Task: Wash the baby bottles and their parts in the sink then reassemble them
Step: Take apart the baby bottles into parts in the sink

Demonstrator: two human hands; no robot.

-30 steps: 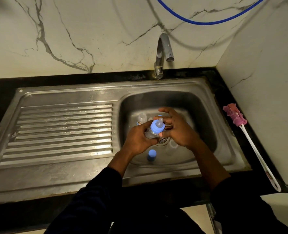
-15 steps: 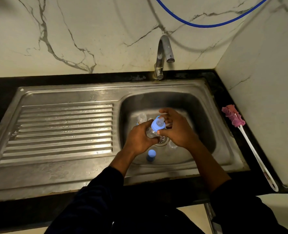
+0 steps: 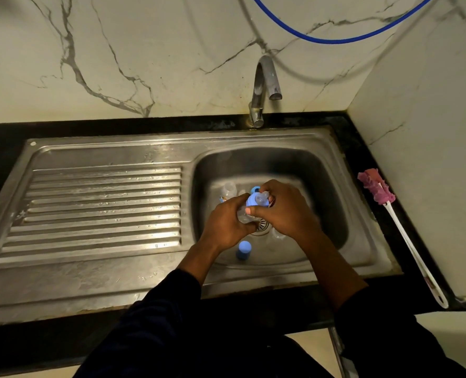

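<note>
Gripping clear bottle [image 3: 243,216] in left hand [image 3: 226,226], clamping its blue teat ring [image 3: 255,201] with right hand [image 3: 287,212]; seemingly mid-task. Leaving blue cap [image 3: 244,249], second bottle [image 3: 227,190] loose in sink [image 3: 324,173].

You see through one wide-angle camera worn on your head, facing forward and steeply down into the sink [image 3: 267,162]. It sits close above it, with the faucet [image 3: 261,88] and wall [image 3: 144,50] at the top.
</note>
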